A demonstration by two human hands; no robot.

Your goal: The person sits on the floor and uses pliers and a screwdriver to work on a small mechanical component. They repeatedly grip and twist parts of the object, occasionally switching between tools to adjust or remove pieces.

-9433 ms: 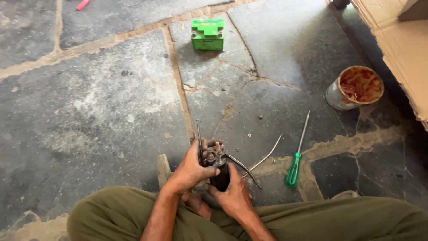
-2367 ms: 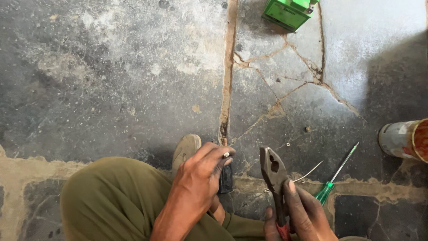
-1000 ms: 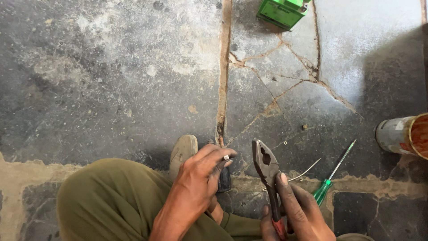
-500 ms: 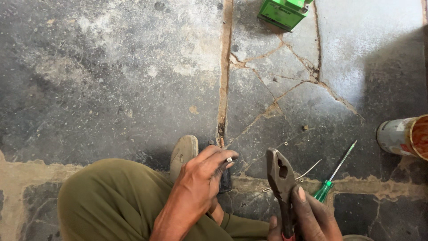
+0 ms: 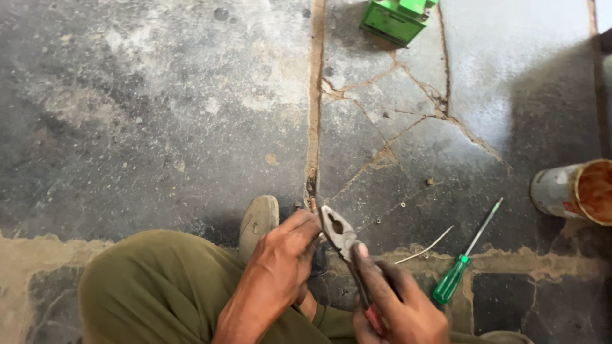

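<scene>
My left hand [image 5: 280, 261] grips a small dark part [image 5: 317, 258] low in the middle of the view, above my olive-trousered leg [image 5: 166, 293]. My right hand [image 5: 392, 299] holds grey pliers [image 5: 341, 239] with red handles, and the jaws touch the top of that part beside my left fingers. Most of the part is hidden by the fingers.
A green-handled screwdriver [image 5: 462, 264] and a bent wire [image 5: 424, 247] lie on the cracked stone floor to the right. A rusty tin can [image 5: 577, 191] lies at the right edge. A green box [image 5: 395, 16] sits at the top. My shoe [image 5: 258, 220] rests by the floor crack.
My right hand has swung the pliers leftward from the open floor to the part in my left hand. The left hand has stayed put.
</scene>
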